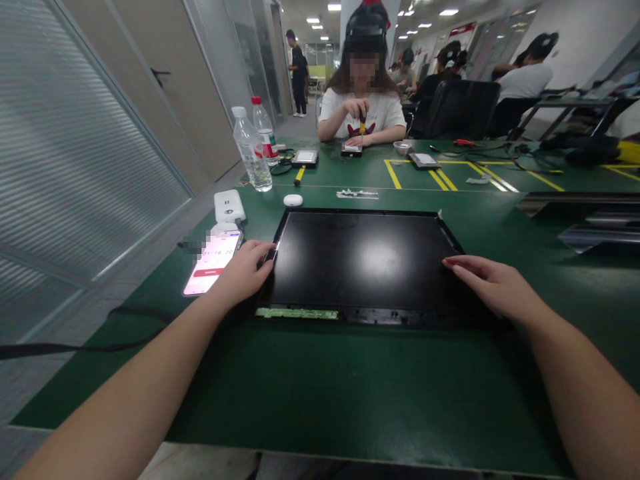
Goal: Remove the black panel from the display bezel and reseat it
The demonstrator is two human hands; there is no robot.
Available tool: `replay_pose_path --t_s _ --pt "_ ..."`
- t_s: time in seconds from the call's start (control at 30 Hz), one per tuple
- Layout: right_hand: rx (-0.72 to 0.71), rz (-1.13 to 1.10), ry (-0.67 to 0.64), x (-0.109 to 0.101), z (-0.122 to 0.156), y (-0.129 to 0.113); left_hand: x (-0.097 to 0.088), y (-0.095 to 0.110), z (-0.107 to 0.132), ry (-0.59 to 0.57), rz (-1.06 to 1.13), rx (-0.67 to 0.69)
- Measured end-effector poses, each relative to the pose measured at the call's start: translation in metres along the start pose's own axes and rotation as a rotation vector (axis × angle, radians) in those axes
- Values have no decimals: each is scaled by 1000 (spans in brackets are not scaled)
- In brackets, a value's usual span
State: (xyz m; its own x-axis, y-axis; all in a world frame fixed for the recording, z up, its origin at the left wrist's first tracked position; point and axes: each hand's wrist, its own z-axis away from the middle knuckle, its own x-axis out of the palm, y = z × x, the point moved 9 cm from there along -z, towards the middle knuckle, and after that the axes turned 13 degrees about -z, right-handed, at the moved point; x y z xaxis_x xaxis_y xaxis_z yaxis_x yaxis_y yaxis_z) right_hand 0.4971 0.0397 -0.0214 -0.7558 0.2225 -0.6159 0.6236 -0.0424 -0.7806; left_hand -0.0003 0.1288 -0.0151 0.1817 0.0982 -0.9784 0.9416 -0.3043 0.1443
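Observation:
A flat black screen panel point(363, 263) lies on the green table point(320, 393) in front of me, with a thin green circuit strip point(297, 313) along its near left edge. My left hand point(243, 272) rests on the panel's left edge, fingers curled around the rim. My right hand point(493, 283) lies flat on the panel's right edge, fingers stretched out and together. Neither hand lifts the panel.
A phone with a pink lit screen point(213, 263), a white box point(229, 205) and a small white case point(293, 199) lie left of the panel. Two water bottles point(253, 151) stand behind. A person point(363, 100) sits opposite with a screwdriver. Metal parts point(595, 230) lie right.

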Motion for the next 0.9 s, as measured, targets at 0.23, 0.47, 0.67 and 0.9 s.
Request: replay_pose_path --t_s 0.23,0.47,0.67,0.9 --pt "-31 -9 8 -1 0 0 4 2 0 -20 -37 10" --pt "-64 9 8 0 0 0 10 -1 -4 -34 -21 21" --pt "-9 13 19 -1 0 0 13 -5 -5 -63 20 1" --pt "-4 -5 22 -3 0 0 5 -1 -1 -56 78 -38"
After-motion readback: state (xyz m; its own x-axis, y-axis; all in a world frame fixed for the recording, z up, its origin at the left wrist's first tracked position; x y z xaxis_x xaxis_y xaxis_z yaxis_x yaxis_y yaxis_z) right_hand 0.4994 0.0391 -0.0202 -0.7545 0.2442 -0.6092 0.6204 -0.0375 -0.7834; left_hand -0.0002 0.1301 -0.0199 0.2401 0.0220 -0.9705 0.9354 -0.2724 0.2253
